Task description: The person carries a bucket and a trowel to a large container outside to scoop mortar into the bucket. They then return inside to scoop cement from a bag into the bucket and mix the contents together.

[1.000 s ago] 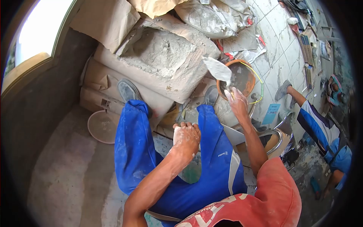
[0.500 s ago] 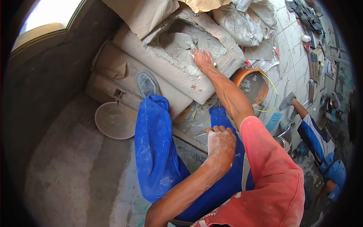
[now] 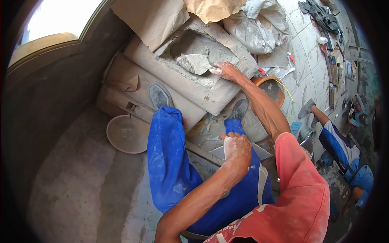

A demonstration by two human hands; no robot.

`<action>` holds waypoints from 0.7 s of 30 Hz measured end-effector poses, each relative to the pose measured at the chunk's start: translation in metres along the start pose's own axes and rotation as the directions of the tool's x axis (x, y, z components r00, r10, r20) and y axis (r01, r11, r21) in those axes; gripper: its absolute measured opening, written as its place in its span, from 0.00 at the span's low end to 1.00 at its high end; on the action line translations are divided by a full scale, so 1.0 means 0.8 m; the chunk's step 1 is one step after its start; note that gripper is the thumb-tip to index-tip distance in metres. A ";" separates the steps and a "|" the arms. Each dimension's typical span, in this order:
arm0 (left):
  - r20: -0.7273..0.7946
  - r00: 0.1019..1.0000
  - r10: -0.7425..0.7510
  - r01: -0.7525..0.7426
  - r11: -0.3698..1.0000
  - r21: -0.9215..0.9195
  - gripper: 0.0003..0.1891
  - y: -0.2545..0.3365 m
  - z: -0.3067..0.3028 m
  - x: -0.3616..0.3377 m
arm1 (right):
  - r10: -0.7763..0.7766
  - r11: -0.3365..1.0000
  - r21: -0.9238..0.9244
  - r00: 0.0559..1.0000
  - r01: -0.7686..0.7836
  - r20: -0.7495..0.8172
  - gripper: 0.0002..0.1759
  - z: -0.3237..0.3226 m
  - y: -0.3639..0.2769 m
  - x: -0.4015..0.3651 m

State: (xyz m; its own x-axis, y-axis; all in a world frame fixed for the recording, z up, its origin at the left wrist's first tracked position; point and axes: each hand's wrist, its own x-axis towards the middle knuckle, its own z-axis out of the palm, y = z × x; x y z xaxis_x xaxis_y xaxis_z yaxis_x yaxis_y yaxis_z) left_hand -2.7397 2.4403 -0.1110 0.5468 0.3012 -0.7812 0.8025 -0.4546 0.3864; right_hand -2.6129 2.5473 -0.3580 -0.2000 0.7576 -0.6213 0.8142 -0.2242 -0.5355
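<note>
My right hand (image 3: pixel 227 71) is closed round the handle of a trowel (image 3: pixel 197 64) whose blade carries grey mortar. The blade sits over the hollow of a paper sack (image 3: pixel 214 95), cut open along its top and holding grey powder and mix (image 3: pixel 225 54). Dusted white, my left hand (image 3: pixel 238 152) lies over my bent knee with its fingers curled; their tips are hidden, so I cannot tell what they grip. A pale tile (image 3: pixel 261 151) shows on both sides of the leg beneath that hand.
An orange bucket (image 3: pixel 272 91) stands right of the sack, and a round pink-rimmed basin (image 3: pixel 127 135) is at the left. White bags (image 3: pixel 259 30) and brown paper (image 3: pixel 152 22) lie behind. Another person (image 3: pixel 344 150) is at the far right, near tools on the tiled floor (image 3: pixel 306 52).
My right hand has drawn back toward the sack's right side, bringing the mortar-covered trowel blade into clear view. My left hand stays at the knee. More of the pale tile shows.
</note>
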 end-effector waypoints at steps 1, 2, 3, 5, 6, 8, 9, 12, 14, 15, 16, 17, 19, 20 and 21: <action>-0.018 0.999 -0.042 0.042 0.999 -0.006 0.05 0.002 -0.002 0.002 | 0.009 0.998 0.055 1.000 -0.008 -0.013 0.27 -0.003 0.005 -0.010; -0.016 0.999 -0.033 0.033 0.999 -0.001 0.05 0.005 -0.004 0.002 | 0.020 0.994 0.110 1.000 -0.018 -0.024 0.28 -0.005 0.010 -0.024; 0.052 0.999 -0.007 0.005 0.999 0.041 0.06 0.006 -0.005 0.001 | 0.011 0.990 0.143 0.990 0.009 -0.137 0.28 -0.001 0.016 -0.040; 0.119 0.992 0.033 -0.042 0.996 0.081 0.07 0.005 -0.012 0.003 | 0.097 0.974 0.217 0.986 -0.066 -0.137 0.27 -0.010 0.014 -0.080; 0.153 0.987 0.047 -0.062 0.994 0.094 0.09 0.006 -0.012 0.004 | 0.181 0.946 0.292 0.976 -0.138 -0.124 0.27 -0.013 0.014 -0.105; 0.228 0.968 0.103 -0.134 0.983 0.124 0.13 0.009 -0.020 0.005 | 0.233 0.900 0.416 0.951 -0.132 -0.204 0.22 -0.004 0.022 -0.157; 0.228 0.968 0.100 -0.139 0.977 0.164 0.14 0.011 -0.018 0.007 | 0.300 0.859 0.480 0.935 -0.178 -0.190 0.21 0.002 0.028 -0.187; 0.211 0.971 0.116 -0.152 0.975 0.163 0.15 0.013 -0.006 0.011 | 0.478 0.685 0.693 0.856 -0.225 -0.195 0.21 0.033 0.051 -0.276; 0.266 0.958 0.110 -0.169 0.962 0.213 0.15 0.019 -0.005 0.013 | 0.535 0.642 0.736 0.813 -0.216 -0.229 0.20 0.076 0.082 -0.322; 0.267 0.956 0.118 -0.182 0.957 0.227 0.14 0.021 -0.001 0.013 | 0.652 0.501 0.827 0.740 -0.257 -0.165 0.19 0.094 0.092 -0.342; 0.268 0.956 0.122 -0.189 0.952 0.242 0.13 0.023 0.004 0.013 | 0.745 0.344 0.898 0.662 -0.274 -0.084 0.18 0.110 0.104 -0.355; 0.280 0.951 0.128 -0.202 0.945 0.256 0.13 0.025 0.008 0.012 | 0.755 0.327 0.906 0.651 -0.268 -0.080 0.18 0.124 0.118 -0.363; 0.273 0.952 0.140 -0.215 0.939 0.270 0.11 0.030 0.015 0.014 | 0.887 0.284 0.858 0.456 -0.429 -0.066 0.18 0.149 0.155 -0.365; 0.280 0.950 0.139 -0.221 0.933 0.285 0.11 0.031 0.018 0.016 | 0.894 0.224 0.859 0.448 -0.459 0.006 0.17 0.162 0.185 -0.358; 0.281 0.949 0.145 -0.229 0.928 0.295 0.11 0.032 0.022 0.016 | 0.896 0.159 0.856 0.437 -0.492 0.084 0.16 0.176 0.215 -0.348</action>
State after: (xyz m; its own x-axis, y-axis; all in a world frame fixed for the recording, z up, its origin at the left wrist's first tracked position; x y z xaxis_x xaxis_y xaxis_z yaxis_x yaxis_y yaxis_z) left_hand -2.7164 2.4177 -0.1203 0.5678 -0.0157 -0.8230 0.5486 -0.7382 0.3925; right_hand -2.4940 2.2114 -0.3575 0.5960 0.0785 -0.7991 -0.2384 -0.9331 -0.2695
